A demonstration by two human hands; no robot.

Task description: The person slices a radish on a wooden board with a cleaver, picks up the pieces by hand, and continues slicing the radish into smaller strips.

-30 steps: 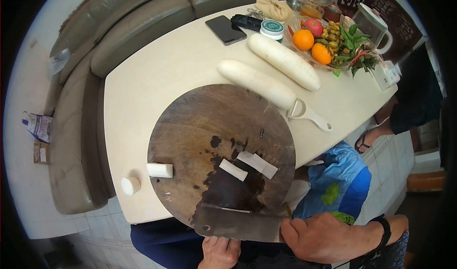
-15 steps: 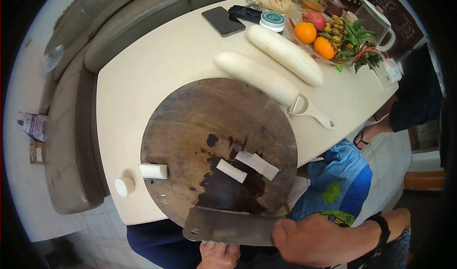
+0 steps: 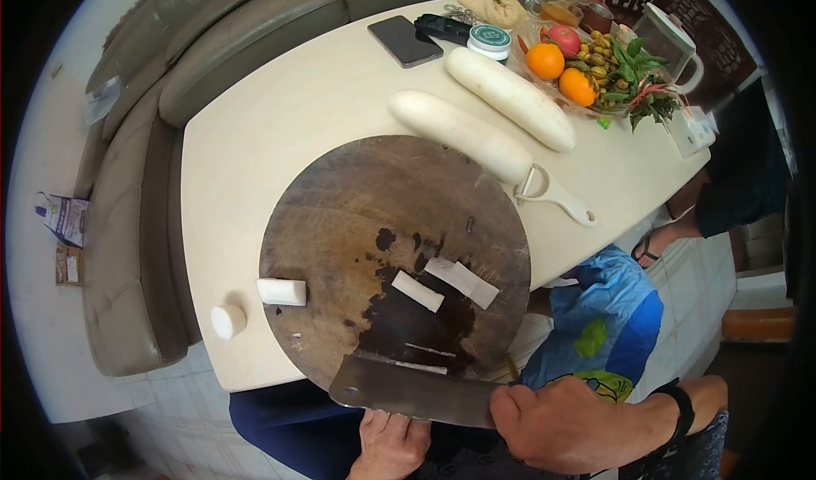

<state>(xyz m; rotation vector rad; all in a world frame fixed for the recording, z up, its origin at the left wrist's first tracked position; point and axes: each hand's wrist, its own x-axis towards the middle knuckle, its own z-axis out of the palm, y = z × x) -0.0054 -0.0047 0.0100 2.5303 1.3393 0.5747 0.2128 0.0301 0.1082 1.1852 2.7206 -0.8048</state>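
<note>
My right hand is wrapped round the handle of a cleaver, whose wide blade lies across the near edge of the round wooden chopping board. My left hand is just below the blade with fingers bent and together; the blade hides the fingertips and whatever they press on. A thin white edge shows along the blade's far side. Cut white radish pieces lie on the board: a block at left, a stick and a flat slice at right.
Two peeled white radishes and a peeler lie beyond the board. A round radish end sits at the table's left. Farther back are a phone, a jar and fruit. Another person's leg stands at right.
The cleaver has shifted slightly, and a thin white edge and a narrow sliver now show beyond its blade. The whole view has shifted a little; both hands stay near the board's near edge.
</note>
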